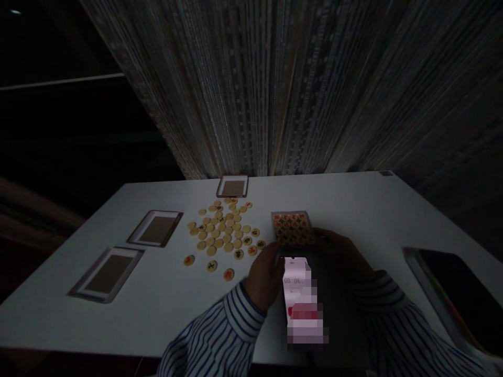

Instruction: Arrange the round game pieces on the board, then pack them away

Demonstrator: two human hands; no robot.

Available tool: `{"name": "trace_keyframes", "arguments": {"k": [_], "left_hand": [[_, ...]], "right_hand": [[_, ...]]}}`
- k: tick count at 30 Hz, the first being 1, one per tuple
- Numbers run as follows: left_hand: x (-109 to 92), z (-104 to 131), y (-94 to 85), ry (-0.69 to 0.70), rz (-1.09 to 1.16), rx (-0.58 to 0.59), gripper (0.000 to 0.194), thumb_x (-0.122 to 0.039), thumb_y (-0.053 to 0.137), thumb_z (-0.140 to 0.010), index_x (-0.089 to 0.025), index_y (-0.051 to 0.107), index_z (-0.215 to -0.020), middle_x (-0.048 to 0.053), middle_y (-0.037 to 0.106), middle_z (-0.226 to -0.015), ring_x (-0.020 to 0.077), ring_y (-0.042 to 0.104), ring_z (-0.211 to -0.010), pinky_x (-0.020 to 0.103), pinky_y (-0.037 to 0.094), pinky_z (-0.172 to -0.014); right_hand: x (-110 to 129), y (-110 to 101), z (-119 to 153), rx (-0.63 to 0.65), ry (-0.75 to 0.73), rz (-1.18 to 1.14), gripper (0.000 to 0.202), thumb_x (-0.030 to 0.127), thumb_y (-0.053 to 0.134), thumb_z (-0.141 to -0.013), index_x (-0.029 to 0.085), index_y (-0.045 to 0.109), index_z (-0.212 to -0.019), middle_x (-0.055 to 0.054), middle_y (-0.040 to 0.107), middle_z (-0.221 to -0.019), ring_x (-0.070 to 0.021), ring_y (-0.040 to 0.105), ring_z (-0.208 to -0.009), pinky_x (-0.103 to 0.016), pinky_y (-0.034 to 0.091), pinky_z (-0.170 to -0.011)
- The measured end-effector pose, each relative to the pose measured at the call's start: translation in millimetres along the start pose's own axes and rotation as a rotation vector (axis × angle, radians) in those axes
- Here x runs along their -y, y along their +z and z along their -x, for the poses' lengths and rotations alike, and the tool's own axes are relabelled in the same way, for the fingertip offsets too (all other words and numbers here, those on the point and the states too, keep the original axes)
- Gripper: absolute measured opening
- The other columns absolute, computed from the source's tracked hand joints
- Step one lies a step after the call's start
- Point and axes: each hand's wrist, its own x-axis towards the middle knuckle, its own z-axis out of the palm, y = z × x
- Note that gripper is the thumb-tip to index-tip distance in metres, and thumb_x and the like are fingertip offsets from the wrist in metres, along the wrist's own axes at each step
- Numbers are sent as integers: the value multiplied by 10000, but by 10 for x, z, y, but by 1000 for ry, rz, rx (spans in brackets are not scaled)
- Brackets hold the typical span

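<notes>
Your 2 hands are at the near end of the filled tray (291, 228), which sits right of center on the white table (353, 201). Left hand (263, 277): fingers bent and bunched together at the tray's near-left corner, looks like contact; too dark to tell if they pinch it. Right hand (346, 256): fingers narrow, reaching along the right edge near the close corner, apparently touching; can't tell how firm. Tray lies flat, packed with round game pieces in rows, red marks on the far ones. Phone (296, 272) is lit just below the tray, between your hands, timer showing 00:06. Loose pieces (228, 229) spread left of the tray, many blank side up, some with red or black characters. 3 more trays: 2 at left (155, 229) (108, 274), 1 at the far edge (232, 187) by the curtain (236, 94). Dark flat slab (459, 293) at far right, apart from your right hand.
</notes>
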Motion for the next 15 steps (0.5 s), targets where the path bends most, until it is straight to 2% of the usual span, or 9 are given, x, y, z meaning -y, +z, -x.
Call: {"name": "trace_keyframes", "arguments": {"k": [15], "left_hand": [[-2,11,-12,19,-11,17,375,-202,422,-827,-122,519,-1181,141,559,-1230,230,501,-1164,414,417,-988]], "right_hand": [[1,-8,-6,31,18,22,352,243,394,-825,185,602,-1103,-93,651,-1097,-246,609,-1004,-453,506,-848]]}}
